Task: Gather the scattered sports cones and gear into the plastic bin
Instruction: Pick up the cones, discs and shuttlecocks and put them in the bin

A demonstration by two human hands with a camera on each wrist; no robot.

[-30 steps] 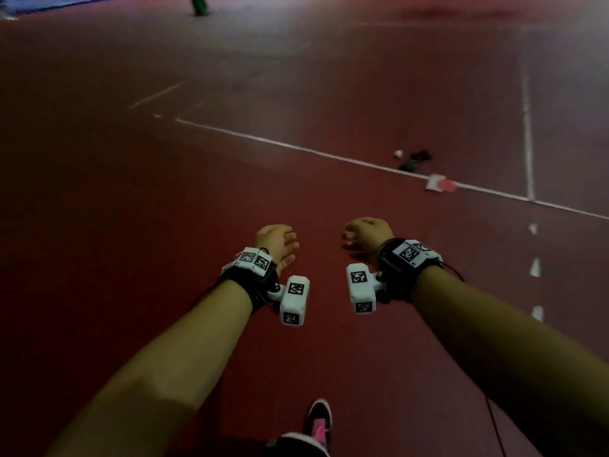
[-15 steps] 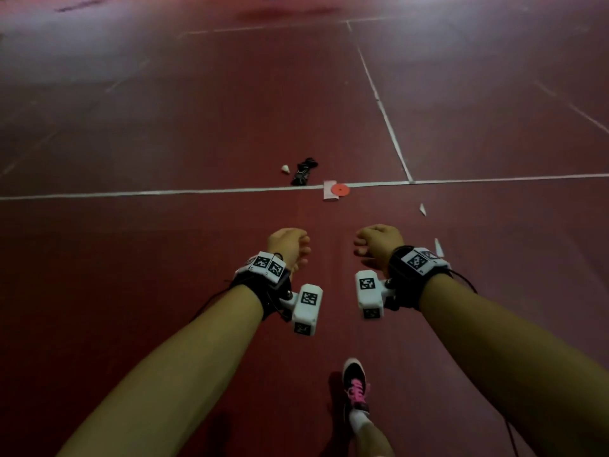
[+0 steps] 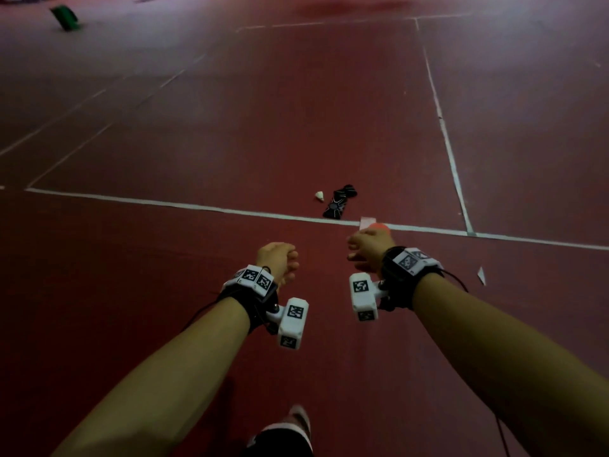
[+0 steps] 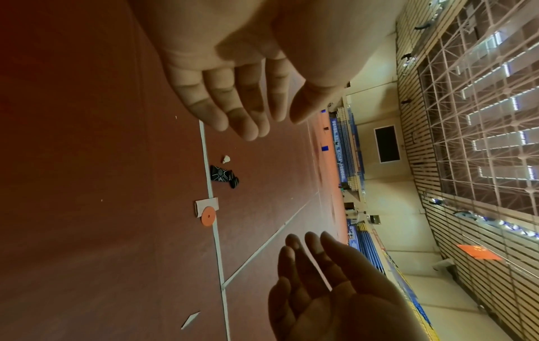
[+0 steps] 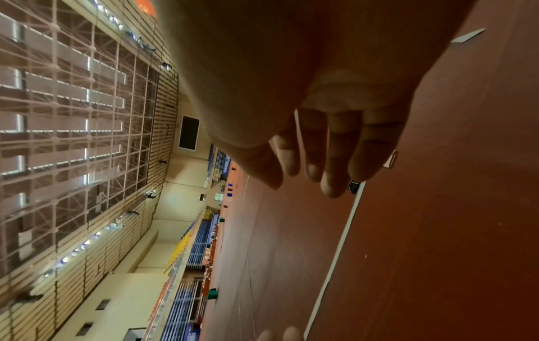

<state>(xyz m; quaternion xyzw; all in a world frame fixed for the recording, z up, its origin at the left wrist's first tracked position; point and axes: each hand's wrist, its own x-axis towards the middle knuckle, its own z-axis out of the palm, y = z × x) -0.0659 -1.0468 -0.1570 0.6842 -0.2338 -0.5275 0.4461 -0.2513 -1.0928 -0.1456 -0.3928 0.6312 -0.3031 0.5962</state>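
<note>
Dark red sports floor [image 3: 230,127] crossed by white court lines [image 3: 164,203]; hall with blue seating [image 5: 201,235], lattice ceiling. Left hand [image 3: 278,260] and right hand [image 3: 369,250] empty, fingers loosely relaxed. Ahead on floor: shuttlecock [image 3: 319,195], black gear [image 3: 339,204], orange disc cone [image 4: 208,216] on line.

The right hand [image 5: 335,143] hung loosely over the red floor [image 5: 437,230], fingers relaxed, just beside a white line [image 5: 335,249].
</note>
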